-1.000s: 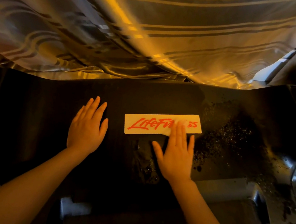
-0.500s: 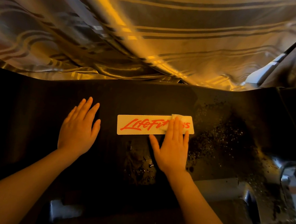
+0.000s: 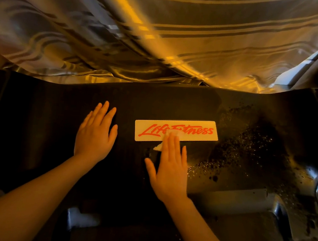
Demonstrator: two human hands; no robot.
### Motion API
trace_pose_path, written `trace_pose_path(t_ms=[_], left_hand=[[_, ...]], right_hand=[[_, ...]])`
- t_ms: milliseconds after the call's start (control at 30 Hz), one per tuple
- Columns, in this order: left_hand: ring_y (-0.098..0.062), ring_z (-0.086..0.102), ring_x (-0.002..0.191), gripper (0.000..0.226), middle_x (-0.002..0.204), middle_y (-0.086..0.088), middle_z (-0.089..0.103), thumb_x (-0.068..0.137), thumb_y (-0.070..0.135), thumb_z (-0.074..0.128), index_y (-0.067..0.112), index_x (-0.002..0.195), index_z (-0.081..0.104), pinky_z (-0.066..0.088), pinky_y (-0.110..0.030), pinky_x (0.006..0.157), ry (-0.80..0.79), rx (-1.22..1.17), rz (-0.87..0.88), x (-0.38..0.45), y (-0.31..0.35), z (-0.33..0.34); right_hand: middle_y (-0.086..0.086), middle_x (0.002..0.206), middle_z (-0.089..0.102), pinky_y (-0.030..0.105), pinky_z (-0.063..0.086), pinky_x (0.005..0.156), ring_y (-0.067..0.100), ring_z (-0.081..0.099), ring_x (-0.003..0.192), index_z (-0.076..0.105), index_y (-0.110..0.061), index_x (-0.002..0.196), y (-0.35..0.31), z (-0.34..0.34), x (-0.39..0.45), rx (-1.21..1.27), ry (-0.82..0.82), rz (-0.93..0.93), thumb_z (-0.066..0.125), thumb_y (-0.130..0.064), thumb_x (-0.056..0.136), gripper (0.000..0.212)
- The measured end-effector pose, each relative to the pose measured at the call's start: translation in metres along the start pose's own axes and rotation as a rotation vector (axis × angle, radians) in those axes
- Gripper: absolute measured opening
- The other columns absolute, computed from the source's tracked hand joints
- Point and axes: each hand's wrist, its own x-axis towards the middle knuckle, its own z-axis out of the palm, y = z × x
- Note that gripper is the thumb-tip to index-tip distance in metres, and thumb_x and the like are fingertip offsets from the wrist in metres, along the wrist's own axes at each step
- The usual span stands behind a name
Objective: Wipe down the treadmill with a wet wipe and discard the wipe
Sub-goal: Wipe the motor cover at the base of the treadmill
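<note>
The room is dim with warm yellow light. In front of me is the black treadmill [image 3: 52, 129], and its dark cover is the surface I lean on. A big shiny striped curtain [image 3: 162, 33] hangs at 12 o'clock and fills the top of my view, with its bottom edge lying just behind the black cover.

I count one white label [image 3: 195, 132] with red letters that say Life Fitness. I count one wet wipe [image 3: 159, 146], small and white. I count two hands.

My left hand [image 3: 94, 135] lies flat at 9 o'clock of the label, fingers straight and close together, holding nothing. My right hand [image 3: 170, 170] is flat too, thumb out to the side. It presses the wet wipe down at 6 o'clock of the label, and my fingertips reach the label's lower edge. Most of the wipe is hidden under my fingers.

At 3 o'clock, many little specks and drops [image 3: 248, 148] dot the black cover. At 4 o'clock is a grey metal part [image 3: 244, 198]. Another small grey piece [image 3: 79, 217] sits at 7 o'clock between my arms.
</note>
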Motion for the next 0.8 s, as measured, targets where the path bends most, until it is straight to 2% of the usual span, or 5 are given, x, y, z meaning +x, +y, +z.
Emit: trace_pose_path(t_ms=[233, 333, 533, 700, 800], left_hand=[[-0.019, 0.009, 0.150, 0.053, 0.163, -0.004, 0.017, 0.102, 0.034, 0.038, 0.019, 0.152, 0.029, 0.011, -0.037, 0.119, 0.001, -0.002, 0.011, -0.001, 0.000, -0.001], [-0.020, 0.010, 0.150, 0.053, 0.162, -0.005, 0.018, 0.102, 0.033, 0.038, 0.018, 0.152, 0.030, 0.011, -0.037, 0.119, 0.008, 0.000, 0.018, -0.001, 0.000, -0.002], [-0.020, 0.008, 0.151, 0.053, 0.163, -0.004, 0.016, 0.103, 0.034, 0.035, 0.018, 0.153, 0.028, 0.010, -0.037, 0.120, 0.001, 0.019, 0.015, -0.003, 0.000, -0.003], [-0.019, 0.007, 0.151, 0.053, 0.163, -0.004, 0.014, 0.103, 0.035, 0.034, 0.019, 0.153, 0.026, 0.011, -0.037, 0.121, 0.003, 0.026, 0.021, -0.003, 0.000, -0.003], [-0.019, 0.006, 0.151, 0.053, 0.164, -0.004, 0.013, 0.104, 0.035, 0.034, 0.019, 0.154, 0.025, 0.010, -0.037, 0.121, -0.006, 0.032, 0.013, -0.003, 0.000, -0.003]], right_hand=[[-0.006, 0.161, -0.010, 0.025, -0.013, 0.116, 0.009, -0.017, 0.148, -0.001, -0.022, 0.154, -0.002, 0.002, 0.003, 0.053, 0.001, -0.073, 0.001, -0.058, 0.092, 0.072], [-0.002, 0.161, -0.006, 0.030, -0.006, 0.118, 0.013, -0.011, 0.149, 0.001, -0.018, 0.153, -0.008, 0.006, -0.003, 0.026, -0.011, -0.116, 0.007, -0.059, 0.094, 0.073], [0.011, 0.160, 0.025, 0.044, 0.020, 0.121, 0.024, 0.019, 0.150, 0.028, -0.006, 0.152, -0.024, 0.040, -0.072, -0.047, 0.024, -0.157, 0.029, -0.055, 0.100, 0.071], [0.012, 0.159, 0.029, 0.046, 0.024, 0.120, 0.024, 0.022, 0.149, 0.033, -0.005, 0.150, -0.027, 0.041, -0.063, -0.094, 0.064, -0.165, 0.018, -0.058, 0.102, 0.073], [0.010, 0.160, 0.025, 0.043, 0.016, 0.120, 0.022, 0.016, 0.150, 0.030, -0.007, 0.152, -0.031, 0.032, -0.028, -0.109, 0.084, -0.190, 0.018, -0.058, 0.101, 0.074]])
